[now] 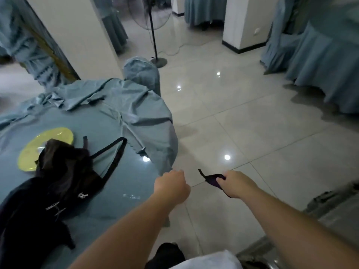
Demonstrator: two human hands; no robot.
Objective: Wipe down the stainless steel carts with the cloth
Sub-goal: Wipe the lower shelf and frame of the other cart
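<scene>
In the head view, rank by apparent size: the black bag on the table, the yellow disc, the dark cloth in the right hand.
1. Black bag, largest.
2. Yellow disc, partly hidden by the bag.
3. Dark cloth, mostly hidden in the right hand, so its full size is unsure.

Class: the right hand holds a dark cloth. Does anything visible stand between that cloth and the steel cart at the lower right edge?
Nothing visible does. The right hand grips the dark cloth over bare tiled floor; the steel cart lies just beyond, at the frame's lower right, only partly seen.
</scene>
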